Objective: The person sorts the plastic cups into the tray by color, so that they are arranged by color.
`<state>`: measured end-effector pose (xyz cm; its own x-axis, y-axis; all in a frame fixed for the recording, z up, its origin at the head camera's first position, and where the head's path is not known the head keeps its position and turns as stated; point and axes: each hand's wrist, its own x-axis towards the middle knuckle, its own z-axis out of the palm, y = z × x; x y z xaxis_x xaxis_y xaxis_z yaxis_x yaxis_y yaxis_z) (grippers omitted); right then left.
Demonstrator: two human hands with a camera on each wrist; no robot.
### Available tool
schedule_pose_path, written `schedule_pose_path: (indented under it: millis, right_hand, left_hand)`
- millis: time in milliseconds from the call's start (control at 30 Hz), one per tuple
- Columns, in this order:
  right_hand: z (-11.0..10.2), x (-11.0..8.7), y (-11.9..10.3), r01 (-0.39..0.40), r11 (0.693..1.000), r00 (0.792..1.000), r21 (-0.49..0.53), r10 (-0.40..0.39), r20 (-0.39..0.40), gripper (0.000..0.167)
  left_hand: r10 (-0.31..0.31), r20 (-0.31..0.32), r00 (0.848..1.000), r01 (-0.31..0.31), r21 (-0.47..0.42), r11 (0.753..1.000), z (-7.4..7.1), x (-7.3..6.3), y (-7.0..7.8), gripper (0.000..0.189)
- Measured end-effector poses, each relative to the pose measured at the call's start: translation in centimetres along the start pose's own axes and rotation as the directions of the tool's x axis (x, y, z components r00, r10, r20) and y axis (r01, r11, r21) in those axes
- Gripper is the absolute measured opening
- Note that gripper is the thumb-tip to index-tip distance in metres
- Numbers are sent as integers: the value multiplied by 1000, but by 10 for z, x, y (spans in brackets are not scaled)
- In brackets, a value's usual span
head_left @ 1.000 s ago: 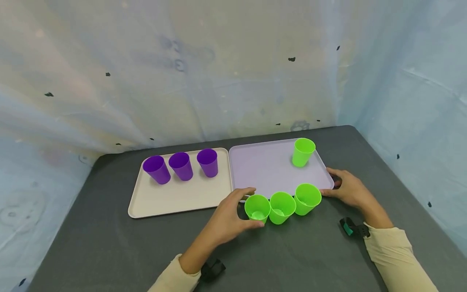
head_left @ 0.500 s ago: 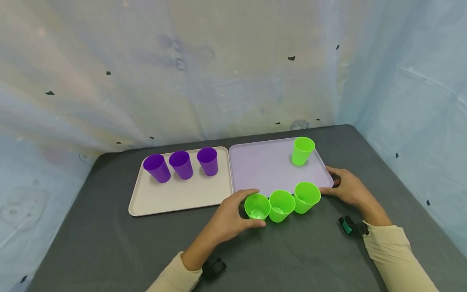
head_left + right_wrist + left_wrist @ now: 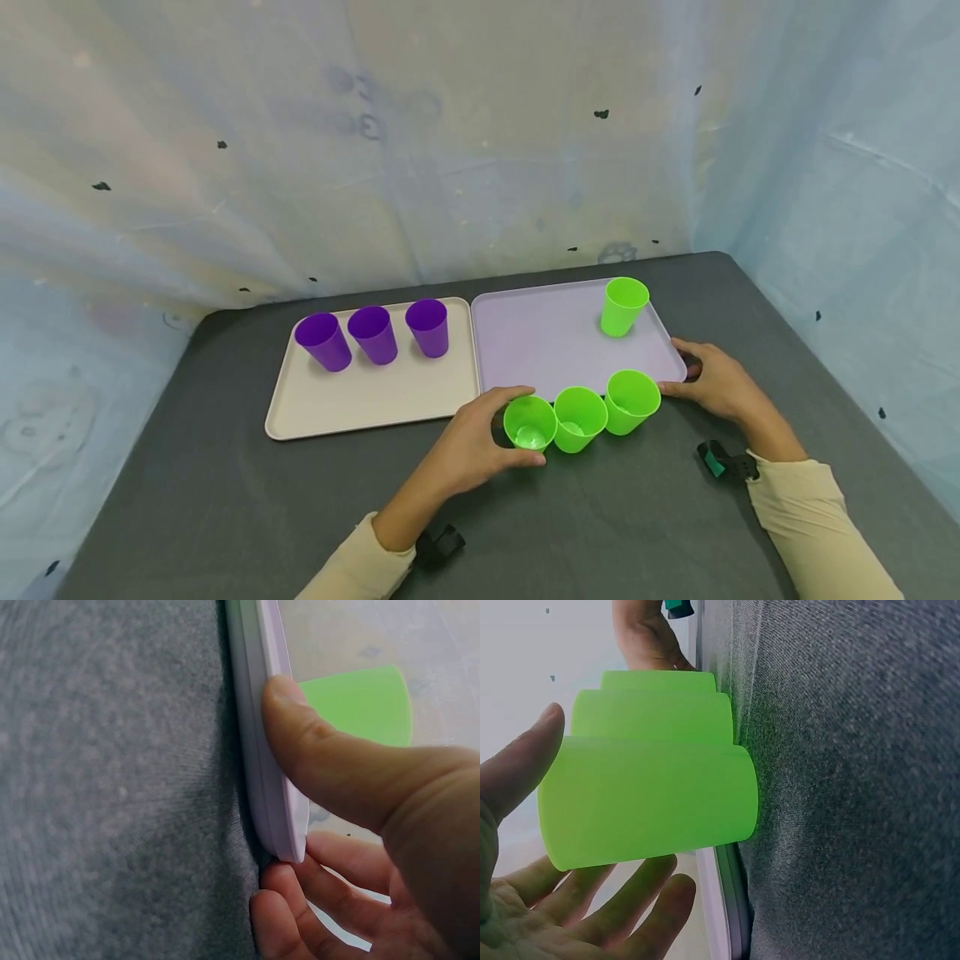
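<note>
Three green cups stand in a touching row along the front edge of a lilac tray [image 3: 536, 342]. My left hand [image 3: 471, 450] holds the leftmost green cup [image 3: 529, 423], thumb on the near side and fingers on the far side. The middle cup [image 3: 580, 419] and the right cup [image 3: 632, 402] line up behind it in the left wrist view. At the lilac tray's front right corner, my right hand [image 3: 716, 382] grips the edge. In the right wrist view its thumb [image 3: 300, 724] lies along the tray's side. A fourth green cup [image 3: 623, 308] stands upright on this tray, toward the back right.
A cream tray [image 3: 375, 404] adjoins the lilac one on the left. It carries three purple cups, the left cup [image 3: 324, 343], the middle cup [image 3: 373, 336] and the right cup [image 3: 428, 329]. Dark grey cloth [image 3: 585, 533] covers the table, with pale sheeting [image 3: 480, 167] behind.
The hands, cups and trays keep their places against each other. The whole head view has shifted very slightly upward.
</note>
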<state>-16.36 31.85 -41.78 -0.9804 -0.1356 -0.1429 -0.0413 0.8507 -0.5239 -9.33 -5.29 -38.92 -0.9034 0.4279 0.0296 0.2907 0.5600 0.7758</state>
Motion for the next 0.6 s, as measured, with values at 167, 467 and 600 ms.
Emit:
schedule_pose_path:
  millis: [167, 467, 600]
  right_hand:
    - [0, 1, 1, 4, 1000, 1000, -8, -4, 5, 99]
    - [-2, 1, 1, 4, 1000, 1000, -4, -4, 11, 100]
    - [-1, 2, 2, 4, 1000, 1000, -7, -4, 12, 101]
  left_hand:
    - [0, 3, 1000, 0, -7, 1000, 2, 0, -1, 79]
    - [17, -21, 1000, -17, 20, 1000, -4, -1, 2, 75]
    - [13, -40, 999, -12, 29, 1000, -10, -2, 5, 75]
